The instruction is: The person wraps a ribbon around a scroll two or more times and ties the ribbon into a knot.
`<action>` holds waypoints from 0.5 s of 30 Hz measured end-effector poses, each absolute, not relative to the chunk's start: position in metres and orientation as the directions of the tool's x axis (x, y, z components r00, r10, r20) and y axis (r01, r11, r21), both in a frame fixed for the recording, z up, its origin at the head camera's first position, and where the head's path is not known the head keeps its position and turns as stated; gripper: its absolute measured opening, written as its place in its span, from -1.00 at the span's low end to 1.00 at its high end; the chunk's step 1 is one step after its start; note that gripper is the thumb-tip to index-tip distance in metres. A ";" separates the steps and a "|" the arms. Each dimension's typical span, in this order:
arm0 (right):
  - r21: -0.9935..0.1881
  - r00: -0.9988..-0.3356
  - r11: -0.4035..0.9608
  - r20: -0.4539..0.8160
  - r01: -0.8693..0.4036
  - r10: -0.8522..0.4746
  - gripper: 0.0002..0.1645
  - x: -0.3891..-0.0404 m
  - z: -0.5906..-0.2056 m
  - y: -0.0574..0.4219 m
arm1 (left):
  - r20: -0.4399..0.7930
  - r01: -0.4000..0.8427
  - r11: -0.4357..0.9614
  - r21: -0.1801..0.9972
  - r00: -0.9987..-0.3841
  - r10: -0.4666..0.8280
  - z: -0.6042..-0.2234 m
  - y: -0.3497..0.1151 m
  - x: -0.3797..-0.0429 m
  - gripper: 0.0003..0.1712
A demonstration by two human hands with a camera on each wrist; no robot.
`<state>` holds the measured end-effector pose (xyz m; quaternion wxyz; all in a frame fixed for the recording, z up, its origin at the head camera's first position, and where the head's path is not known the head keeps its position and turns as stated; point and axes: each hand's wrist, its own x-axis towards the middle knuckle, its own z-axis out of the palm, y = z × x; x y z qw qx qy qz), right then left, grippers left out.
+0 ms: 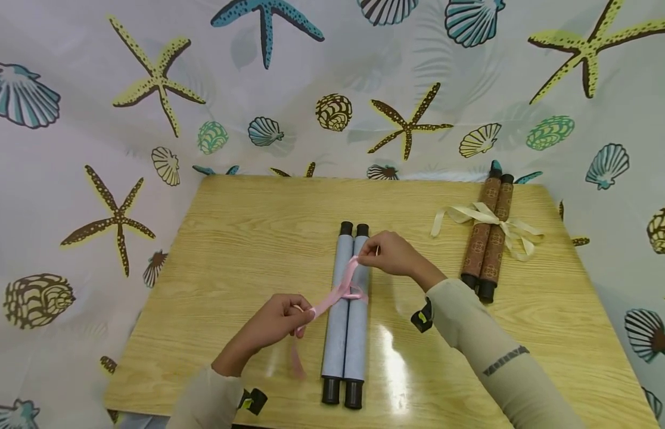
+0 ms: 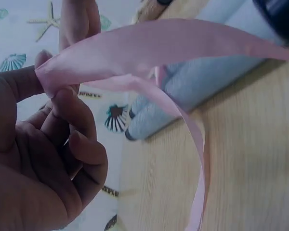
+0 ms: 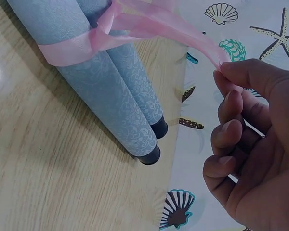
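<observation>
Two pale blue patterned rolls (image 1: 336,333) with black end caps lie side by side on the table. A pink ribbon (image 3: 70,50) passes around their middle and crosses over itself on top, with a small loop there. My left hand (image 1: 279,320) pinches one stretch of the ribbon to the left of the rolls, and a loose tail hangs below it. In the left wrist view the ribbon (image 2: 135,45) runs from between thumb and fingers. My right hand (image 1: 392,253) pinches the other stretch above the right roll, its remaining fingers curled in the right wrist view.
Two brown patterned rolls (image 1: 478,244) with black caps, tied with a cream ribbon bow (image 1: 479,213), lie at the table's right. The wooden table (image 1: 246,238) meets a hanging cloth (image 1: 300,77) printed with shells and starfish at its back and sides.
</observation>
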<state>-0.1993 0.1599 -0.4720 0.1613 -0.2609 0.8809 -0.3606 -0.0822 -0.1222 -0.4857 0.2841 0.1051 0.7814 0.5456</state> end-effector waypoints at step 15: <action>-0.708 -0.789 0.603 -0.104 -0.368 -0.605 -0.77 -0.206 -0.464 0.153 | -0.348 -0.367 0.102 0.924 -0.703 0.620 -0.501 -0.054 -0.048 -0.63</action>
